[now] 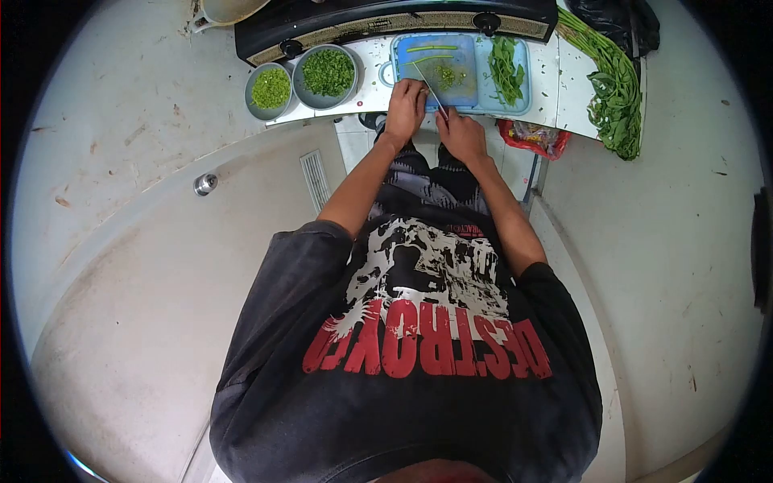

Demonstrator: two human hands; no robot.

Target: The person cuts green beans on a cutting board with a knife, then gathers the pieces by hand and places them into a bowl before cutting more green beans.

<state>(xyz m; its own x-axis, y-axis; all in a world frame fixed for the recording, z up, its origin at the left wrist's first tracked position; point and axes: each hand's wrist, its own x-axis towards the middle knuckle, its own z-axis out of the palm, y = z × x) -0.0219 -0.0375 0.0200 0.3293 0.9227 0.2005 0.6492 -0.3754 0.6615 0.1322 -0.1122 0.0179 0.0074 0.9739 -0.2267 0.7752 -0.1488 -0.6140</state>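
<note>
My right hand (461,135) is wrapped round the handle of a knife (431,90), whose blade points away across a blue cutting board (465,90). Just left of the blade, my left hand (407,109) rests at the board's near edge with its fingers curled together; whatever is under the fingertips is too small to make out. Chopped green bits (451,77) lie right of the blade. Toward the far side of the board are thin green stems (431,48). Leafy greens (506,71) lie on the light blue section (523,97) to the right.
At the left stand two grey bowls, one of chopped pale green stems (270,88) and one of chopped darker greens (328,72). A long bunch of leafy greens (616,105) hangs over the right edge. Behind is a black stove (386,22); below, a red plastic bag (535,141).
</note>
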